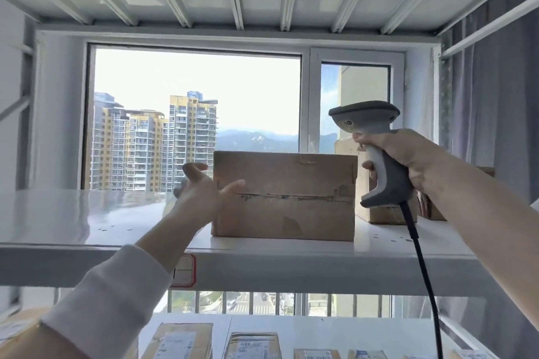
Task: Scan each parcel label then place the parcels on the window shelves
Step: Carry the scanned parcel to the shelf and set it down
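A box [285,207] is sitting on the white window shelf [73,218]; my left hand [201,192] is touching it, fingers spread, my right hand [411,154] gripping the scanner [376,125].

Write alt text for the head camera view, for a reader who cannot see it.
A person's left hand is open at the left end of a cardboard parcel standing on a white shelf before a window, while the right hand grips a grey corded scanner. More labelled parcels lie on the shelf below.
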